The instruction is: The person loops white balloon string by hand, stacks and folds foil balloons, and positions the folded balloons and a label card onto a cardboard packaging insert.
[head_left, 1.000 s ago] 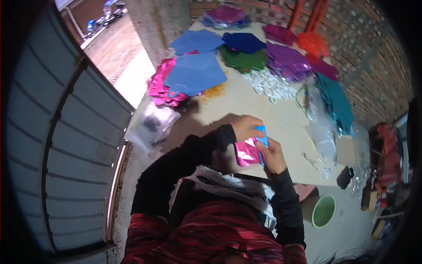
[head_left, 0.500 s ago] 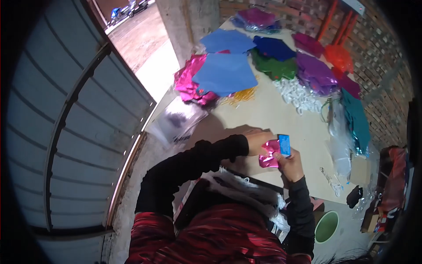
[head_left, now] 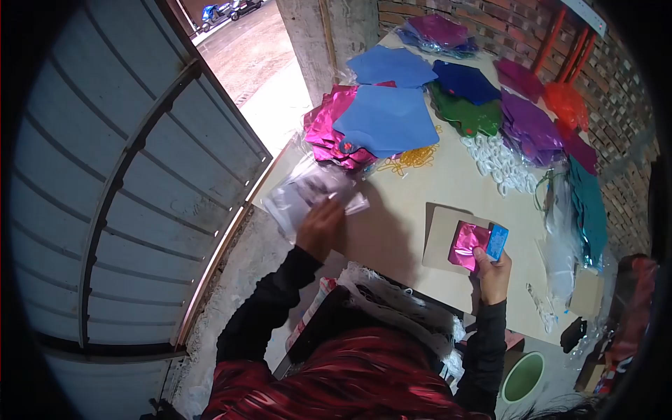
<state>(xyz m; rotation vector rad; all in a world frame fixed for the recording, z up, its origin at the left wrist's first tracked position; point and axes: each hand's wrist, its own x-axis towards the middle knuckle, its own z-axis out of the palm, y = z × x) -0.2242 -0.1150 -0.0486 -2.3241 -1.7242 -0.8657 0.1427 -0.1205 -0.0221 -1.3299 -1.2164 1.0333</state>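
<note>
At the left side of the table, my left hand [head_left: 320, 227] has its fingers bent together at the edge of a clear plastic bag [head_left: 294, 196] on a stack of such bags. A corner of plastic sticks out to the right of the fingertips. My right hand [head_left: 495, 276] grips a folded shiny pink foil packet [head_left: 467, 245] with a blue printed card [head_left: 497, 241] along its right side, thumb on top. Beneath the packet lies a flat piece of brown cardboard [head_left: 439, 238] on the tabletop.
Light blue sheets [head_left: 381, 119] lie over crumpled pink foil [head_left: 329, 129], near yellow loops [head_left: 413, 159]. Farther right are a green pile [head_left: 465, 112], white clips or rings [head_left: 497, 164], purple sheets [head_left: 528, 129] and teal sheets [head_left: 586, 210]. A green bucket [head_left: 523, 378] stands on the floor.
My left hand has left the pink packet and swung left to the plastic bags. My right hand keeps the packet. The cardboard beneath has come into view, and the whole view has shifted slightly.
</note>
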